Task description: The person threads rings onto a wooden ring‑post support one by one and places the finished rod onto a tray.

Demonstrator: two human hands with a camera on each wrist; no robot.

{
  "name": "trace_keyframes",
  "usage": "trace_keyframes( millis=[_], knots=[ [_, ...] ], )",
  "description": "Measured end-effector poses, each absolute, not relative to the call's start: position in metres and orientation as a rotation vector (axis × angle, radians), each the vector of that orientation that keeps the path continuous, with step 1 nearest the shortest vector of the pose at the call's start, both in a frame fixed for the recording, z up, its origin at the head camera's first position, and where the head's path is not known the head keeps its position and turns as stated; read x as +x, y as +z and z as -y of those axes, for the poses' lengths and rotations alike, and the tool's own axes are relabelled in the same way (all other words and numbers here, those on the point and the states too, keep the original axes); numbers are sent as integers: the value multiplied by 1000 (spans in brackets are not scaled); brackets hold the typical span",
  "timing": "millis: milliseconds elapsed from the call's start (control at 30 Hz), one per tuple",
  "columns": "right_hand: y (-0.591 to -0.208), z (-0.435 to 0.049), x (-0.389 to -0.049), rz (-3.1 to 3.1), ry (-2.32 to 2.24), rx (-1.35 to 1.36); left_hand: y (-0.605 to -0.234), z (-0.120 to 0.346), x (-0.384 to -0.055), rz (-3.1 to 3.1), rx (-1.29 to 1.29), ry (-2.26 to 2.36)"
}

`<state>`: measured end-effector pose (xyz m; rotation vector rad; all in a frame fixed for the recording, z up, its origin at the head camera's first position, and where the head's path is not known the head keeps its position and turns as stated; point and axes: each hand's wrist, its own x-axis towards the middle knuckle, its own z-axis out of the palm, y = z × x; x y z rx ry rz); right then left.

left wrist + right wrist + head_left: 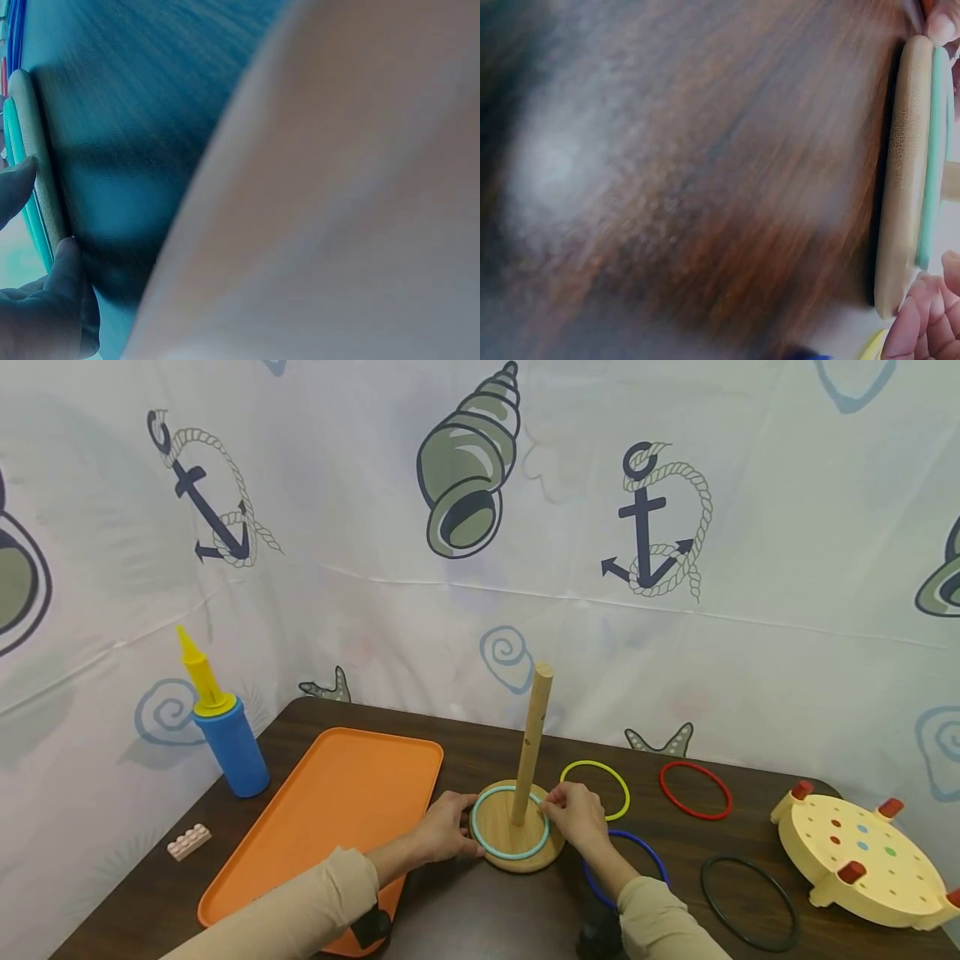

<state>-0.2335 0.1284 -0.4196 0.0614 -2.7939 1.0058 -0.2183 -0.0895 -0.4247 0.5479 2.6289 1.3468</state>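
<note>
The teal ring (513, 857) lies on the round wooden base (495, 818) just below the centre of the frame, encircling the upright wooden peg (535, 727). Beneath it spreads a dark brown table (487, 918) with a visible wood grain, paler where light catches it at the bottom centre.

The left hand (442, 827) holds the base by its left rim, thumb on the near side and fingers farther back. The right hand (576, 810) comes in from the lower right, wrist bent, pinching the ring's right edge between thumb and fingertips. Both forearms wear beige sleeves.

Just right of the right hand is a yellow ring (592, 763); a blue ring (649, 849) lies partly under the right forearm. A red ring (711, 817) and a black ring (731, 858) sit farther right. Left of centre, the left forearm crosses an orange tray (330, 810) with a low raised rim. At far left stand a blue pump (234, 752) with a yellow nozzle and, nearer, a pale pink block (189, 842); at far right, a cream pegboard (862, 852) with red-tipped legs.

A whitish curtain (360, 635) printed with anchors, shells and starfish fills the upper frame.
</note>
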Motion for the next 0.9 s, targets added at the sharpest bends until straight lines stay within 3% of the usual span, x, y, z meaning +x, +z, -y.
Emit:
trace_keyframes(
  millis=[433, 900],
  knots=[
    [-397, -178, -208, 2727, 1363, 143, -426, 88, -220, -2613, 525, 1365],
    [-417, -281, -152, 2937, 1383, 770, -425, 86, -223, -2585, 595, 1371]
  ],
)
